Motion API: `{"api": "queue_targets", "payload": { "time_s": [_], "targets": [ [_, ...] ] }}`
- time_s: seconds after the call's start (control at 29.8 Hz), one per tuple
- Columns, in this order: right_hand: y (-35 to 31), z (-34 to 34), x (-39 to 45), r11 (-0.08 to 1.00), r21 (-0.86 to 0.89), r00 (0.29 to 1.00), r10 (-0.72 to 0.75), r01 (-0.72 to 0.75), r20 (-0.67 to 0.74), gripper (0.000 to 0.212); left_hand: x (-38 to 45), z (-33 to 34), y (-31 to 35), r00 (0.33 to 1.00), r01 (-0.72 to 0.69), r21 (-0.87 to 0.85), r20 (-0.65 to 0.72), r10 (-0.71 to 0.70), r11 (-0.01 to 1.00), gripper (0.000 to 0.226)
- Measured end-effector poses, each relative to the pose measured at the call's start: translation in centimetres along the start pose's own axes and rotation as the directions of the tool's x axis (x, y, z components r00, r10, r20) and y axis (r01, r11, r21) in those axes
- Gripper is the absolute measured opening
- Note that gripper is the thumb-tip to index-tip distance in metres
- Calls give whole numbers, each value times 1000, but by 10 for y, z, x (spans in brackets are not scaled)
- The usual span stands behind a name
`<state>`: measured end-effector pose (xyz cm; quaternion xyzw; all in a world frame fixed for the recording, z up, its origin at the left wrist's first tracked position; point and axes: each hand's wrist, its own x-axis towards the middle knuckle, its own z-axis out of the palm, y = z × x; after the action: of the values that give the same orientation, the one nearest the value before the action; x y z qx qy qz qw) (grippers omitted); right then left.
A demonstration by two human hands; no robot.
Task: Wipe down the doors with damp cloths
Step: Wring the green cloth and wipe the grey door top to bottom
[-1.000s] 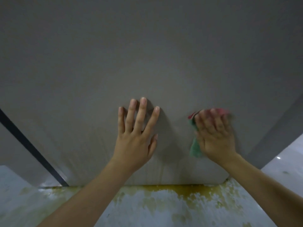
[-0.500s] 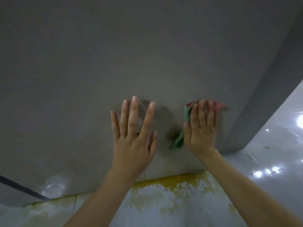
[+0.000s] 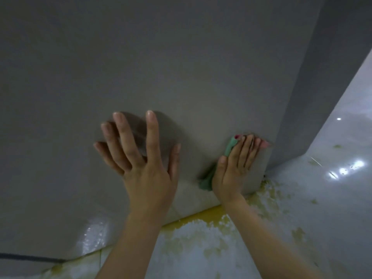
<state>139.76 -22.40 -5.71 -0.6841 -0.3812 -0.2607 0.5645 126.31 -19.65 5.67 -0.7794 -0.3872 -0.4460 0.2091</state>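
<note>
My left hand (image 3: 147,172) lies against the plain grey door panel (image 3: 181,77), fingers (image 3: 151,133) straight and spread wide. My right hand (image 3: 234,170) presses a green and pink damp cloth (image 3: 207,180) flat against the door's lower right corner, fingers held close together over it. Below, the glossy pale floor (image 3: 302,228) carries yellowish stains.

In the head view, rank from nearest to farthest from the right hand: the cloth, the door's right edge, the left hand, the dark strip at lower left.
1. cloth, under the right hand itself
2. door's right edge, just right of its fingertips
3. left hand, left on the door
4. dark strip, far lower left
</note>
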Motion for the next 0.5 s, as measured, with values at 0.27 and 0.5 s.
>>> {"api": "queue_targets", "payload": {
  "time_s": [0.27,0.5],
  "targets": [
    [-22,13,39,1000,23,994,-3,6,-114,48,9,5,40,964,266,-108,37,-263,958,93],
    [-4,7,22,899,185,891,425,-396,-158,47,8,9,39,964,266,-92,14,-265,960,94]
  ]
}}
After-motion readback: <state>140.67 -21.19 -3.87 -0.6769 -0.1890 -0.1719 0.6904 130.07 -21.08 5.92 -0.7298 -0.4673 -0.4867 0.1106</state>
